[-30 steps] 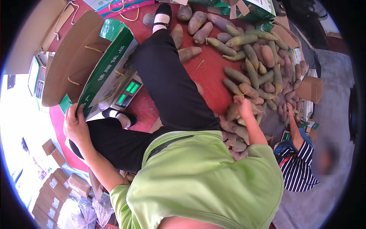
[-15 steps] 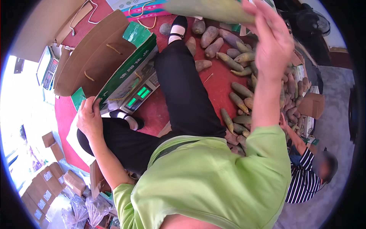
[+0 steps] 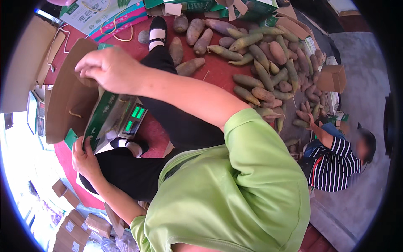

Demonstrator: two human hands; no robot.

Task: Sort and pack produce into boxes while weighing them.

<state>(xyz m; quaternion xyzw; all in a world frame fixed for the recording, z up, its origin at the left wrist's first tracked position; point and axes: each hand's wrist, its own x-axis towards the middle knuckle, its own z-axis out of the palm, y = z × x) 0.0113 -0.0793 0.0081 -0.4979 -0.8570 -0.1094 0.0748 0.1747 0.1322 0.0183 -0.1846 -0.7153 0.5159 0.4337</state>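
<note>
A green carton (image 3: 97, 115) with a brown inside and cord handles stands open at my left, its lid raised. My left hand (image 3: 85, 161) pinches the carton's near edge between thumb and fingers. Over the carton's opening reaches my right hand (image 3: 110, 70), its fingers extended and slightly bent, with nothing visible in them. A pale sliver shows beneath the right hand; what it is, and most of the carton's inside, is hidden. Beside the carton, the scale (image 3: 133, 118) shows lit green displays.
Long green and purplish radishes (image 3: 262, 71) are heaped on the red floor covering at the right. A person (image 3: 336, 161) in a striped top reaches into the heap's far side. Colourful gift boxes (image 3: 100, 19) stand ahead; brown cartons (image 3: 69, 233) are stacked at lower left.
My right hand has swung from the upper right to above the carton. The long green radish it held is no longer visible. My left hand stays on the carton's edge; the view has shifted.
</note>
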